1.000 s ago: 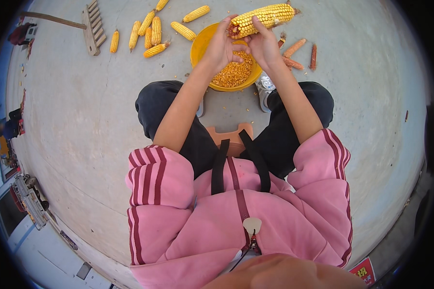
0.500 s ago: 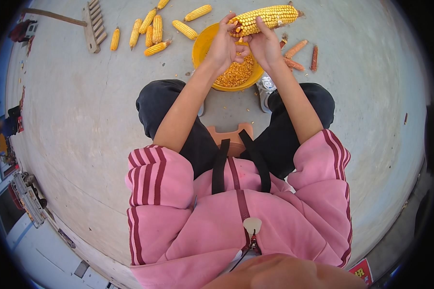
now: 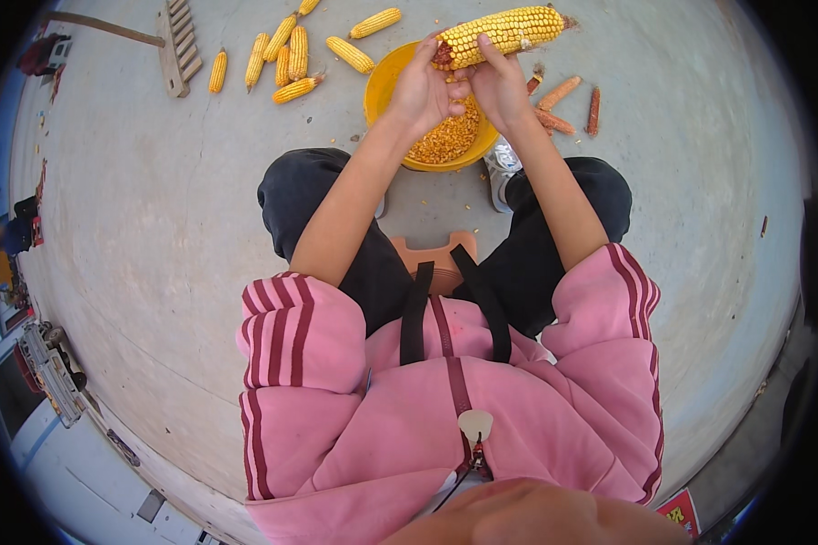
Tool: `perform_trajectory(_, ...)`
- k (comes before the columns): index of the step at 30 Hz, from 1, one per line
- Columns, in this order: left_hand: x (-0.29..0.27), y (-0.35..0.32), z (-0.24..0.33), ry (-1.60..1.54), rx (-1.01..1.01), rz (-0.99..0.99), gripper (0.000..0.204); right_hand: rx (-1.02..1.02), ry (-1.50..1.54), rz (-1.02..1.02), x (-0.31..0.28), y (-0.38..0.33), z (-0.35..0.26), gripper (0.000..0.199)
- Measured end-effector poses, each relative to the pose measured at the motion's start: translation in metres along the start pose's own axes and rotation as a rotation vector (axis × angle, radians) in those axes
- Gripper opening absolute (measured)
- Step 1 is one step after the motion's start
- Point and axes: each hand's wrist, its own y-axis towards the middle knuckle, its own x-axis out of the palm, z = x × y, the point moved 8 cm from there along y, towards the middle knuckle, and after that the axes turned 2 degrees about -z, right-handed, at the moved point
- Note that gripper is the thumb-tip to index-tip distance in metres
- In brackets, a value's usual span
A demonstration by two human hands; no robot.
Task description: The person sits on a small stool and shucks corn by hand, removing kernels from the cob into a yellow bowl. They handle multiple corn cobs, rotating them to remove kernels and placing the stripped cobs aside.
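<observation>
An ear of yellow corn [image 3: 507, 34] is held nearly level over a yellow bucket [image 3: 374, 89]. Its left end shows a small bare, dark red patch. My right hand [image 3: 500, 89] is closed around the ear from below, thumb lying on the kernels. At the bare end, my left hand [image 3: 420, 98] grips with its upper fingers and thumb, while the lower fingers curl inward; the exact contact is partly hidden. Loose kernels [image 3: 443, 138] cover the bucket's bottom.
Several whole corn ears [image 3: 297, 54] lie on the concrete left of the bucket. Stripped cobs [image 3: 559, 93] lie to its right. A wooden rake [image 3: 174, 54] rests at the far left. My shoes flank the bucket, and a tan plastic stool [image 3: 438, 259] shows beneath me.
Loose kernels seen at the ear's left end have gone from there, leaving the red patch plainer. My left fingers have drawn in slightly. The ear stays in nearly the same place.
</observation>
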Motion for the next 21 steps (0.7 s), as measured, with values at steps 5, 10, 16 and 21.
perform_trajectory(5,0.01,-0.005,0.01,0.113,0.0,0.045,0.042,-0.018,0.004,0.002,-0.001,0.0,-0.003,0.026)
perform_trajectory(10,-0.006,-0.003,0.006,0.217,-0.017,0.171,0.04,0.01,-0.062,-0.024,0.0,-0.002,0.004,0.028)
perform_trajectory(16,-0.005,-0.002,0.005,0.189,0.033,0.162,0.032,-0.016,-0.06,-0.008,0.0,0.0,0.004,0.036)
perform_trajectory(21,-0.003,-0.003,0.008,0.254,0.085,0.154,0.032,0.01,-0.006,-0.033,-0.001,0.001,0.004,0.039)
